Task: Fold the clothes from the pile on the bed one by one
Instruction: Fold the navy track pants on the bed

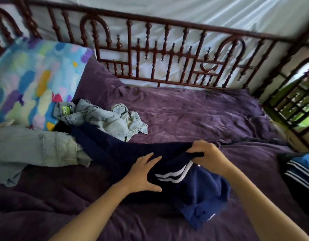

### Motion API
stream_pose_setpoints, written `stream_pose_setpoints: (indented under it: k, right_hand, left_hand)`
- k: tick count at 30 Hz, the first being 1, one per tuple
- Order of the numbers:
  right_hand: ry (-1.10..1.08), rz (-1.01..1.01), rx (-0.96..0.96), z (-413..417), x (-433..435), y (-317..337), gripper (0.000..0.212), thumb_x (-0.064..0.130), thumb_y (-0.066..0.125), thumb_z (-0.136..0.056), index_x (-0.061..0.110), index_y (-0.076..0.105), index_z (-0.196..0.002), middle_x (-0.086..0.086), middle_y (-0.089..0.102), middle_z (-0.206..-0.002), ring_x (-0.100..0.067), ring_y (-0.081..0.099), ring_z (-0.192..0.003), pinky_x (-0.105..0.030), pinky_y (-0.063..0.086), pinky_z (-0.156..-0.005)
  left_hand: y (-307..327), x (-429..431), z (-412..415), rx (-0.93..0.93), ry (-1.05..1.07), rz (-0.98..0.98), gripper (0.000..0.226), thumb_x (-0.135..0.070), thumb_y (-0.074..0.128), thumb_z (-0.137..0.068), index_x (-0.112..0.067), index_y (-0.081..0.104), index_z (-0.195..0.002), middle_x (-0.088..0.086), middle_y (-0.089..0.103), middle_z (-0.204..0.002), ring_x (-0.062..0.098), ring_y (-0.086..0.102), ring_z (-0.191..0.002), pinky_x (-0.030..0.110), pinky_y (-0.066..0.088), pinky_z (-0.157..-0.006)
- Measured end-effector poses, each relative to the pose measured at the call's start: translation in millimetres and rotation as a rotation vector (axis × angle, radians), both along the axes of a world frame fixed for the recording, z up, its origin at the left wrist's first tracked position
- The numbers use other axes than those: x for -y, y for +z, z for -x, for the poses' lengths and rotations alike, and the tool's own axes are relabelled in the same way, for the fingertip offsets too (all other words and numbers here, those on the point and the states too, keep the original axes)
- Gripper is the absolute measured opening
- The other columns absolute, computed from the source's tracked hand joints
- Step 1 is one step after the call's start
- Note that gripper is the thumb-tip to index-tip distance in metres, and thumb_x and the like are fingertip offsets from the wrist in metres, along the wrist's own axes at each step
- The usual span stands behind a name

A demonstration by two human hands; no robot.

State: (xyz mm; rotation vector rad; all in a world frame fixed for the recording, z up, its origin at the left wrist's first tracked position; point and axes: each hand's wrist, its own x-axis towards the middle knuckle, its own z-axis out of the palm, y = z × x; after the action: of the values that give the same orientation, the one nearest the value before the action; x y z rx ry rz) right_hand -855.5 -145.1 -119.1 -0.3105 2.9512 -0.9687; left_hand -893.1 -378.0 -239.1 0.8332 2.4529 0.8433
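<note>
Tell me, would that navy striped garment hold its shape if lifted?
Probably floppy: the navy garment sags and bunches where the right hand grips its edge. Likely light, since that one grip raises the fold. It may drag rather than slide on the rumpled purple bedspread.

left hand (143,173) flat, fingers spread — right hand (206,154) curled, apparently pinching
</note>
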Motion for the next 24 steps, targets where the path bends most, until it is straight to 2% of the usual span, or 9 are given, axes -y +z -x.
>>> stream_pose_setpoints:
  k: [4,6,8,11,14,16,19,22,24]
  right_hand:
    - [-0.084,0.246,-0.076,8.6,-8.8,52.6,0.039,-0.025,0.06,-0.071,0.009,0.072,-0.085,0.014,0.058,-0.061,0.006,0.052,-0.055,-0.007,0.04,-0.058]
    - [-0.05,0.27,-0.126,11.5,-9.4,69.1,0.052,-0.025,0.061,-0.071,0.025,0.075,-0.077,0.023,0.06,-0.063,0.007,0.054,-0.057,-0.005,0.041,-0.06]
    - [-0.046,0.278,-0.175,15.7,-12.2,76.5,0.065,-0.025,0.061,-0.07,0.038,0.072,-0.072,0.025,0.062,-0.065,0.009,0.055,-0.06,-0.004,0.041,-0.063]
    - [-0.202,0.357,-0.26,23.0,-26.7,68.2,0.057,-0.027,0.058,-0.072,0.028,0.065,-0.079,0.027,0.064,-0.062,0.014,0.057,-0.061,-0.003,0.043,-0.065]
    - [-0.369,0.305,-0.202,23.0,-33.1,45.7,0.043,-0.026,0.056,-0.074,0.012,0.067,-0.089,0.017,0.067,-0.064,0.017,0.055,-0.058,-0.002,0.042,-0.063]
    - [-0.299,0.155,-0.058,20.7,-24.7,29.9,0.043,-0.022,0.058,-0.075,0.005,0.063,-0.107,-0.007,0.065,-0.093,0.013,0.056,-0.073,-0.003,0.04,-0.067]
    - [-0.064,0.065,0.128,12.3,2.4,14.0,0.068,-0.003,0.071,-0.077,0.011,0.041,-0.136,-0.004,0.047,-0.132,-0.006,0.045,-0.115,-0.005,0.033,-0.086]
    - [0.085,0.069,0.239,6.2,42.3,4.0,0.078,0.018,0.075,-0.078,0.021,0.033,-0.143,0.014,0.041,-0.133,-0.003,0.041,-0.122,-0.014,0.032,-0.099]
    - [0.036,0.041,0.222,7.0,60.2,-5.5,0.06,0.018,0.074,-0.078,0.015,0.048,-0.132,0.007,0.056,-0.119,-0.011,0.053,-0.107,-0.023,0.04,-0.091]
  left_hand:
    - [31.6,-16.4,7.5,0.043,-0.003,-0.168,0.091,-0.041,0.079,-0.07,-0.046,0.019,-0.138,-0.017,0.025,-0.136,0.006,0.018,-0.131,0.027,0.021,-0.112]
    - [43.8,-19.1,7.2,0.098,0.109,-0.353,0.076,-0.03,0.078,-0.074,-0.051,0.025,-0.124,-0.021,0.035,-0.119,0.001,0.035,-0.118,0.008,0.03,-0.096]
    - [59.1,-16.4,9.0,0.09,0.195,-0.487,0.06,-0.018,0.076,-0.077,-0.048,0.037,-0.111,-0.021,0.048,-0.107,-0.002,0.05,-0.101,0.0,0.038,-0.079]
    - [85.9,-1.1,16.4,0.009,0.309,-0.658,0.048,-0.001,0.073,-0.076,-0.038,0.052,-0.098,-0.014,0.058,-0.093,-0.012,0.058,-0.08,0.003,0.043,-0.072]
    - [110.1,13.8,23.5,-0.111,0.358,-0.74,0.042,0.006,0.072,-0.073,-0.031,0.061,-0.09,-0.01,0.066,-0.088,-0.008,0.06,-0.08,0.004,0.043,-0.077]
    - [118.1,16.6,22.8,-0.169,0.356,-0.724,0.039,0.008,0.071,-0.073,-0.029,0.062,-0.084,-0.011,0.066,-0.082,-0.006,0.06,-0.078,0.005,0.043,-0.076]
    - [114.8,11.6,14.4,-0.158,0.327,-0.655,0.038,0.009,0.07,-0.072,-0.027,0.061,-0.08,-0.012,0.063,-0.076,-0.002,0.059,-0.072,0.008,0.043,-0.073]
    - [105.4,2.4,1.6,-0.142,0.29,-0.584,0.037,0.009,0.068,-0.072,-0.027,0.059,-0.079,-0.01,0.061,-0.072,-0.001,0.055,-0.067,0.016,0.044,-0.072]
    - [104.3,-0.9,-3.7,-0.153,0.294,-0.57,0.038,0.008,0.068,-0.071,-0.029,0.059,-0.077,-0.009,0.063,-0.073,0.0,0.056,-0.068,0.019,0.045,-0.073]
